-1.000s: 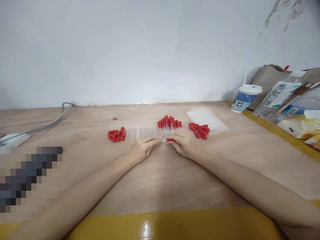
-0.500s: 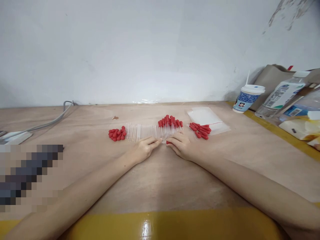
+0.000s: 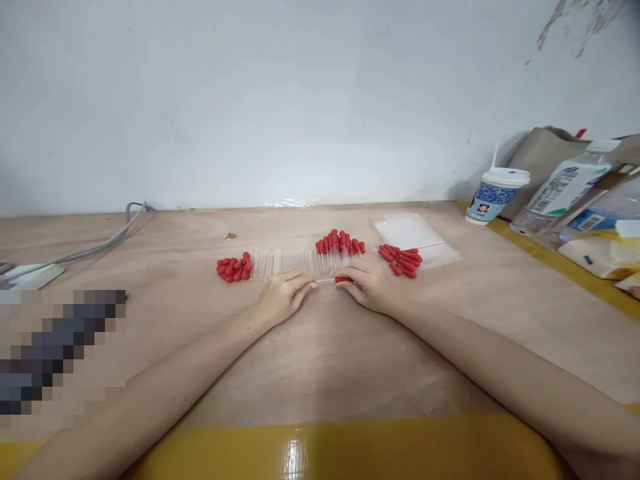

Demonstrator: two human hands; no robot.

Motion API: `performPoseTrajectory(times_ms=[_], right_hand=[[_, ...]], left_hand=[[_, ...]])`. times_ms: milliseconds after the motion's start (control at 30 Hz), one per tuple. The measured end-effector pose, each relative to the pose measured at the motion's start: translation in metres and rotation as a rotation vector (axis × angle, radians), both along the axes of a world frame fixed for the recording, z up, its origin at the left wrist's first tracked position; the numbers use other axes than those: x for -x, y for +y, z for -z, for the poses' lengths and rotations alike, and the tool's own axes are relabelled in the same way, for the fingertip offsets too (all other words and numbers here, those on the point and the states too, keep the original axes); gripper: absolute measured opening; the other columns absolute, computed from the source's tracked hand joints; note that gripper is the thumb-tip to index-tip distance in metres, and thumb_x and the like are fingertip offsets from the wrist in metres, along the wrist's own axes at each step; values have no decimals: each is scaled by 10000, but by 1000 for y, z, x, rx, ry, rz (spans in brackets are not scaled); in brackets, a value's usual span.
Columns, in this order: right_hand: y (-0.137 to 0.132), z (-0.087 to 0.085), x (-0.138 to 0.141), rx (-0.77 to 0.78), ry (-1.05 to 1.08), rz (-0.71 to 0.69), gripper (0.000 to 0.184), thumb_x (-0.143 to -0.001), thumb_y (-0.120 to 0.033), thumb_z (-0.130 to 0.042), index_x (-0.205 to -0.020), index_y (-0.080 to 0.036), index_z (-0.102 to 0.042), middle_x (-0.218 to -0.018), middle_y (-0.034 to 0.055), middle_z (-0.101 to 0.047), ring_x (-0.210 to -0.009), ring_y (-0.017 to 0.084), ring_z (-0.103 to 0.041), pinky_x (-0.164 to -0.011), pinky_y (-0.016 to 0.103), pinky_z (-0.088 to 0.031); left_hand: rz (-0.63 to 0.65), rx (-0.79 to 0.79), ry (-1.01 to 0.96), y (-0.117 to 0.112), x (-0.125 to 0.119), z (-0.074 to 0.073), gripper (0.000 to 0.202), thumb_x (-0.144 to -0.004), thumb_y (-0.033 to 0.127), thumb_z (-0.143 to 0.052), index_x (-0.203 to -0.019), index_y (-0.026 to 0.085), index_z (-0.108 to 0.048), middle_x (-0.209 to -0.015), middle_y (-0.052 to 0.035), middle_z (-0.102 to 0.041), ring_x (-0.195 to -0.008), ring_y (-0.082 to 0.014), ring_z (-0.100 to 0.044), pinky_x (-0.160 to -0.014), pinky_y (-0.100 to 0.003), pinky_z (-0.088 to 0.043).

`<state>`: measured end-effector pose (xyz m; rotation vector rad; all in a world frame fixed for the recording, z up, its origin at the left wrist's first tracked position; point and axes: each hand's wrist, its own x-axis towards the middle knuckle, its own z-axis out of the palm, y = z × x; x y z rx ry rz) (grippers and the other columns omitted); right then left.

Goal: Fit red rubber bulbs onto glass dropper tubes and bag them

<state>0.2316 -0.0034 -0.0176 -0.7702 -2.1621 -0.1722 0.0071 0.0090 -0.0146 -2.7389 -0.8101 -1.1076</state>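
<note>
My left hand (image 3: 281, 298) pinches the clear tube end of a dropper (image 3: 327, 281) lying across the table's middle. My right hand (image 3: 369, 286) pinches the red rubber bulb at its other end. Just beyond my fingers lies a row of clear tubes (image 3: 280, 262), with a bunch of assembled droppers (image 3: 340, 244) with red bulbs to its right. A small heap of loose red bulbs (image 3: 233, 268) sits left of the tubes. Another group of red bulbs (image 3: 400, 260) lies right of my right hand, on the edge of a clear plastic bag (image 3: 413, 235).
A paper cup with lid and straw (image 3: 493, 194), a water bottle (image 3: 563, 188), a beige bag (image 3: 543, 157) and packets crowd the far right. A grey cable (image 3: 95, 248) runs along the left. Yellow tape (image 3: 320, 450) edges the wooden table (image 3: 320, 360).
My hands stay at the same dropper; the right hand has shifted slightly forward, and the red bulb shows a little more between the fingertips.
</note>
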Motion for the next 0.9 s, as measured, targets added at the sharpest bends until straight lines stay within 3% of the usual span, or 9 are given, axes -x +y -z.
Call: performPoseTrajectory(times_ms=[267, 667, 800, 900], right_hand=[[-1, -2, 2, -68, -26, -25, 114, -849, -218, -490, -838, -169, -593, -740, 49, -622, -689, 159, -532, -675, 307, -433], [-1, 1, 8, -33, -31, -50, 174, -870, -255, -452, -837, -163, -596, -741, 65, -608, -688, 161, -528, -657, 309, -460], [-3, -8, 8, 77, 73, -109, 134, -843, -256, -516, -870, -187, -627, -770, 51, -627, -718, 151, -561, -666, 297, -473], [-2, -15, 10, 292, 282, -123, 170, -798, -306, -582, -938, -217, -617, -798, 32, -634, -761, 148, -581, -700, 300, -479]], left_hand=[[14, -2, -40, -6, -7, -1, 196, -863, 237, -483, -820, 129, -641, -645, -40, -610, -590, -129, -537, -581, -259, -451], [31, 28, -31, -4, -6, 1, 185, -861, 235, -489, -838, 136, -643, -673, -44, -624, -613, -132, -548, -602, -261, -454], [31, 62, -44, -4, -6, -2, 191, -864, 255, -489, -847, 148, -646, -677, -35, -634, -601, -125, -557, -587, -253, -459], [49, 57, -47, -4, -7, -7, 193, -860, 284, -496, -867, 163, -646, -695, -31, -650, -631, -135, -574, -620, -273, -471]])
